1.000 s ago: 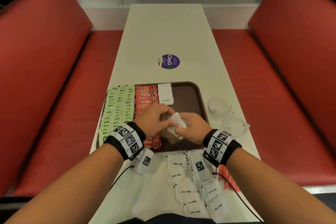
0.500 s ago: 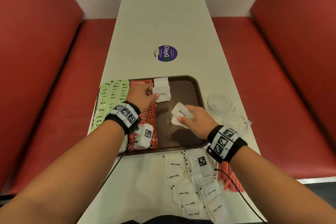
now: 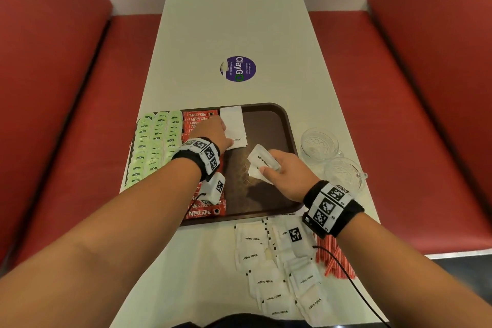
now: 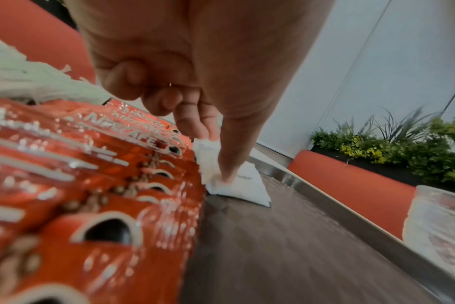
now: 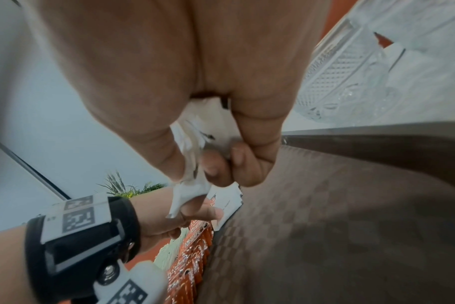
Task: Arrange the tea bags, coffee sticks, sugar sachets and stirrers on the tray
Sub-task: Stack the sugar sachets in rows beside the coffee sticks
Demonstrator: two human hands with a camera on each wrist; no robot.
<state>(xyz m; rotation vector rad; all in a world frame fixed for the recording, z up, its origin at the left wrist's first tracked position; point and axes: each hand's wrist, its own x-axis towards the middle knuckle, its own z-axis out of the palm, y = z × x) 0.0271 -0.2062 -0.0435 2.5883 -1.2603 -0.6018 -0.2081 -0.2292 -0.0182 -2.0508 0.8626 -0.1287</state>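
Red booth seats flank a long white table (image 3: 234,21) bearing a brown tray (image 3: 282,125). On the tray, the left hand (image 3: 213,133) pinches a white sugar sachet (image 4: 237,183) between thumb and forefinger, its edge just beside the red coffee sticks (image 3: 197,117). The right hand (image 3: 287,170) is curled round a small bunch of sugar sachets (image 3: 262,160), held just above the tray's bare middle. Green tea bags (image 3: 154,144) fill the tray's left side in rows, coffee sticks lie beside them, then a short column of sachets. Two glass cups (image 3: 319,144) sit right of the tray. Loose sachets (image 3: 277,274) and red stirrers (image 3: 332,258) lie on the table nearer the person.
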